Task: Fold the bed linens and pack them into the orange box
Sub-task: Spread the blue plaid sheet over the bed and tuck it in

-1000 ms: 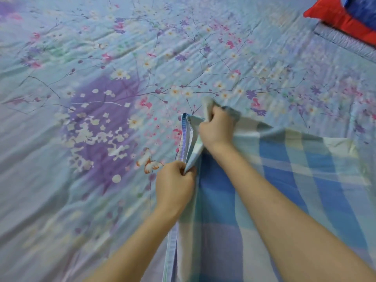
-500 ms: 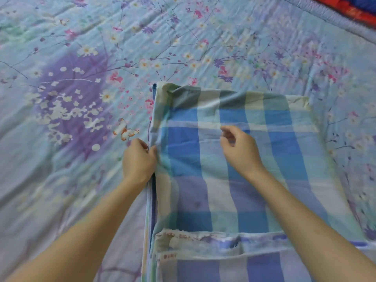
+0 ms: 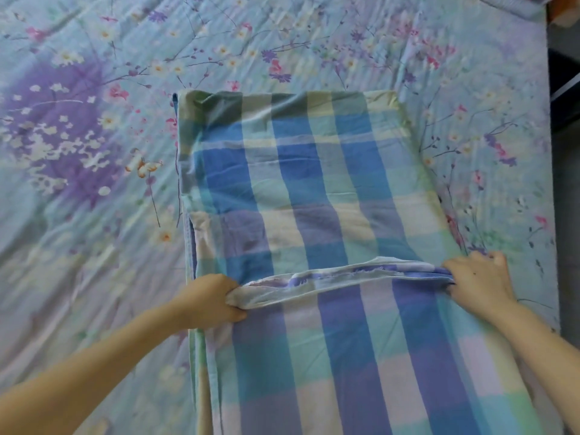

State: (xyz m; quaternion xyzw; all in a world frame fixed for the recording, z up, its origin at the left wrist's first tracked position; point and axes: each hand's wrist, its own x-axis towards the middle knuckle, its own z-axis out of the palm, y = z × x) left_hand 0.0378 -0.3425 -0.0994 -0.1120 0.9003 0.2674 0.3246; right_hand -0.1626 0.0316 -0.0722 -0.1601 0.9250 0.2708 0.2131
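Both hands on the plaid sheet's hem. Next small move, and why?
Probably lift the hem and carry it forward to the far edge of the plaid sheet. The left hand and right hand each grip one end of it, it lies across the sheet's middle, and the far half lies flat on the floral bedspread.

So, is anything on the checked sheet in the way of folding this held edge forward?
Nothing visible: the left hand and right hand hold the edge, and the checked sheet beyond lies bare.
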